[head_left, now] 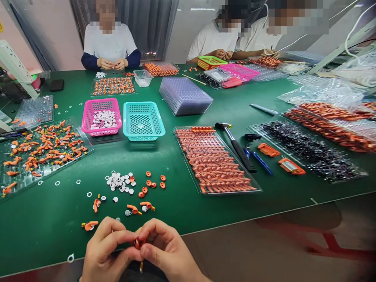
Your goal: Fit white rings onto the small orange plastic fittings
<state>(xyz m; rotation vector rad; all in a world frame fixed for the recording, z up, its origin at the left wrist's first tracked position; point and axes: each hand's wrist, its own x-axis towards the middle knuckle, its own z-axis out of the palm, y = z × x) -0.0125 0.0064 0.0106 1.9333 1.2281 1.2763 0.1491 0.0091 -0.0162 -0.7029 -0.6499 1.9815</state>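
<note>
At the table's near edge, my left hand [108, 248] and my right hand [169, 248] meet, fingertips pinched on a small orange earphone shell [136, 243]. A gold-coloured tip [141, 267] sticks out below the fingers; most of the shell is hidden. Just beyond lie several orange earphone pieces with gold ends, among them one piece [133, 209] and another [91, 225] by my left hand. Farther off are a heap of small white discs [120, 182] and several loose orange caps [148, 183]. A white ring [71, 258] lies left of my left hand.
A pink basket [86, 127] with white pieces stands beside a turquoise basket [143, 137]. Trays of orange parts lie left [88, 147] and right [178, 137]. Past the right tray are a hammer [239, 150], blue-handled tool [262, 162] and dark parts [308, 150]. Several people work across the table.
</note>
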